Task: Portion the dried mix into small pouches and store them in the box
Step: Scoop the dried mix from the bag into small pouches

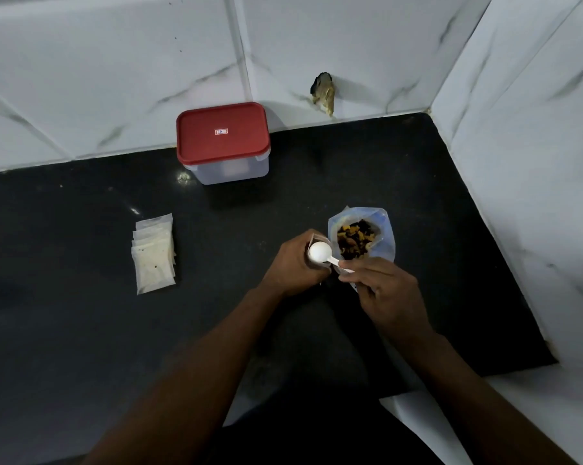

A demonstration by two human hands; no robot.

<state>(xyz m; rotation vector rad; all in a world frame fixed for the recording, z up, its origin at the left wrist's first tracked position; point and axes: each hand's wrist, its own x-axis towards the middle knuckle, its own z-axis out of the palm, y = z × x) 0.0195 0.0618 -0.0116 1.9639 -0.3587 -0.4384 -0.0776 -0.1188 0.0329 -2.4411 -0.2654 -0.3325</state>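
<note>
Black counter (82, 330), bounded by tiled walls at top and right, widest stretch at left. Box (229, 169), upper centre, red lid on. Open bag (382, 229) of dried mix, centre right. Stacked pouches (154, 253), centre left, apart. Left hand (293, 263) curled round one pouch (314, 237); right hand (387, 290) pinches white spoon (320, 252) over it.

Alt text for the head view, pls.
A person's left hand holds a small pouch while the right hand pinches a white scoop over its mouth, beside an open bag of dried mix. A stack of small pouches lies to the left; a red-lidded box stands closed by the tiled wall.
</note>
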